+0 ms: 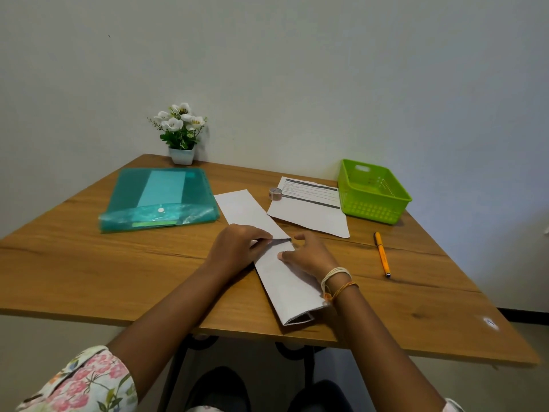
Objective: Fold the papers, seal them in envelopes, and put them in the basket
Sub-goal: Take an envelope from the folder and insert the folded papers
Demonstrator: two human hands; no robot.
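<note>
The folded paper (285,281) lies on the bench (118,263) nearer the person than the green basket (372,193), and its far end meets the mouth of the white envelope (246,212), which runs on away from the person. The left hand (237,248) pinches the envelope's open edge, fingers curled round it. The right hand (309,257) rests on the paper, fingers bent and the thumb pressing its top face; it seems to be feeding the paper in.

The paper's near end gapes, so the fold looks loose. If it springs wider, its corners could catch on the envelope mouth and crumple or tear the edge. Should the left pinch slip, the envelope may slide toward the printed sheet (309,203) beside the basket. The tape roll (275,193) sits beyond that sheet's near corner, within reach for sealing.
</note>
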